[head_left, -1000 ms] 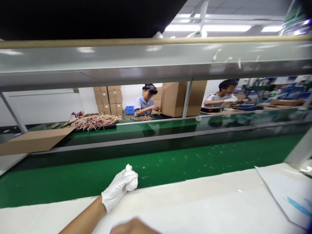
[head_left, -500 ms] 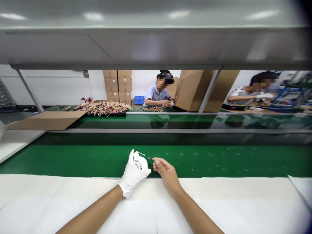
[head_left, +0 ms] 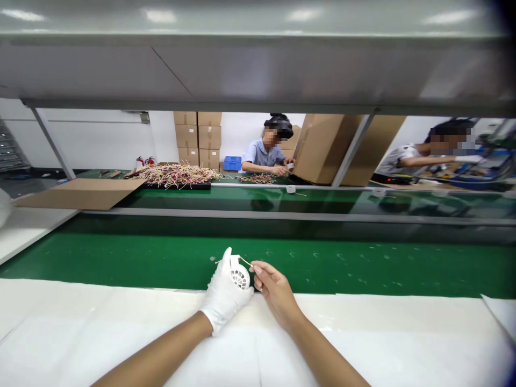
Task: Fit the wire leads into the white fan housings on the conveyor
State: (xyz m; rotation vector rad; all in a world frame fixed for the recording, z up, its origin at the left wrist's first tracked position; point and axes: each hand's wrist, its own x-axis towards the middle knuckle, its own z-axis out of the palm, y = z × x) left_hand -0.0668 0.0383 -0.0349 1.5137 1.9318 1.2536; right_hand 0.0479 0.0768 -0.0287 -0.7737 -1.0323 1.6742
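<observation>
A white round plastic housing with a spoked grille point(head_left: 241, 277) rests in my left hand point(head_left: 226, 295), which wears a white glove and is closed around it. From the top of the housing runs a thin pale wire point(head_left: 245, 262). My bare right hand point(head_left: 274, 290) pinches the free end of that wire between thumb and forefinger, just right of the housing. Both hands are over the near edge of the green conveyor belt point(head_left: 363, 269). The glove hides the back of the housing.
White sheets point(head_left: 161, 338) cover the near worktop. A brown cardboard sheet point(head_left: 80, 193) lies at the left. Across the belt are a heap of wires point(head_left: 173, 174), a large carton point(head_left: 322, 150) and two co-workers. A shelf point(head_left: 242, 70) spans overhead; a white part point(head_left: 291, 189) sits on the far belt.
My right hand now grips the wire, which was free before. My left hand has turned the housing so its grille faces me more. A white part now shows on the far belt.
</observation>
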